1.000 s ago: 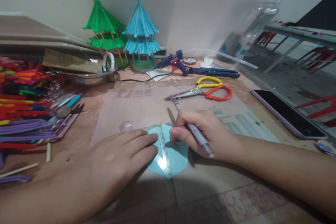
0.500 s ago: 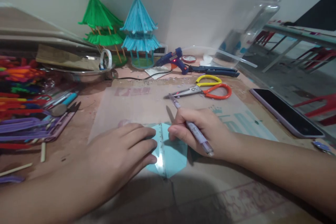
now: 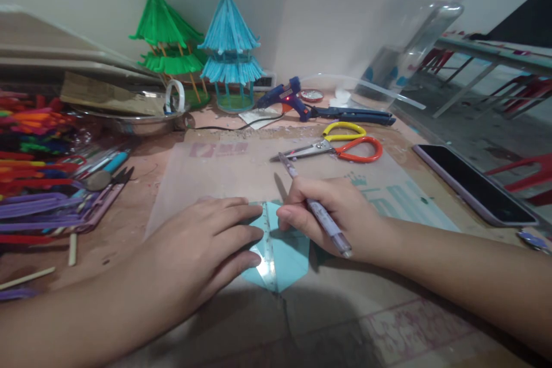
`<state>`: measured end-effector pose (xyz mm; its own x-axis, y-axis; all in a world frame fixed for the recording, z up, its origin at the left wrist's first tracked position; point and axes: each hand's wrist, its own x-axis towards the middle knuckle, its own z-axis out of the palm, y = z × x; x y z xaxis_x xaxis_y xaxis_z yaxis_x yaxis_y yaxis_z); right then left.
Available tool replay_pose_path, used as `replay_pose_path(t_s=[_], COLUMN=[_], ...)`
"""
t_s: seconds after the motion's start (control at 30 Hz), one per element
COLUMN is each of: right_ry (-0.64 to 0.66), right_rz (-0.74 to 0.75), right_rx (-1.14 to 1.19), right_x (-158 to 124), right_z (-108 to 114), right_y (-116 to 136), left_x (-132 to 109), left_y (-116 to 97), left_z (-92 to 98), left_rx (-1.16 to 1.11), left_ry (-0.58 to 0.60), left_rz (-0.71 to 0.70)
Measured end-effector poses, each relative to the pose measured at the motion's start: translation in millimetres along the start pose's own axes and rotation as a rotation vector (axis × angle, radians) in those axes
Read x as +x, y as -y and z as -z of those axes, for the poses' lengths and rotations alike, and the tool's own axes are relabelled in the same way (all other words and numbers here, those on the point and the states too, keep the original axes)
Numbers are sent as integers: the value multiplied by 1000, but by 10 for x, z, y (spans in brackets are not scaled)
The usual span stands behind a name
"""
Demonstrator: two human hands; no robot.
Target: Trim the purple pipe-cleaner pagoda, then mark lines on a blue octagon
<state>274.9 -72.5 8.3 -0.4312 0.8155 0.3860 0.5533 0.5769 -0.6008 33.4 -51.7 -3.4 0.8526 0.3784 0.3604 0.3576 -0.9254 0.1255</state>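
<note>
A light blue piece of card (image 3: 288, 267), cut with several straight sides, lies on the table mat. Across its middle runs a clear ruler (image 3: 268, 241), pointing away from me, with light glinting off its near part. My left hand (image 3: 215, 241) lies flat with fingers stretched out, pressing the ruler and the card's left side. In my right hand (image 3: 328, 213) is a pen (image 3: 324, 221) with a purple patterned barrel, its upper end slanting toward me. The right fingertips rest by the ruler's right edge, and they hide the card beneath them.
Beyond the hands lie scissors (image 3: 332, 146) with yellow and orange handles, a blue glue gun (image 3: 284, 98) and dark pliers-like tool (image 3: 353, 114). Green (image 3: 168, 34) and blue (image 3: 230, 40) model pavilions stand behind. Pipe cleaners (image 3: 34, 204) fill the left; a phone (image 3: 474, 184) lies right.
My left hand has shifted slightly to the right, its fingers reaching a little farther over the ruler. My right hand keeps its grip on the pen, almost unmoved.
</note>
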Motion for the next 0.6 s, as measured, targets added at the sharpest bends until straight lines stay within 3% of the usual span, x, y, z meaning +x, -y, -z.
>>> replay_pose_path(t_s=[0.13,0.6], right_ry=[17,13], right_rz=[-13,-5], right_rx=[-9,-7], right_x=[-1,-2], right_z=[2,-3], right_y=[-3,-12], left_x=[25,27], left_y=[1,-1], left_z=[39,33], left_rx=[3,7], left_ry=[47,41], left_rz=[-12,-1])
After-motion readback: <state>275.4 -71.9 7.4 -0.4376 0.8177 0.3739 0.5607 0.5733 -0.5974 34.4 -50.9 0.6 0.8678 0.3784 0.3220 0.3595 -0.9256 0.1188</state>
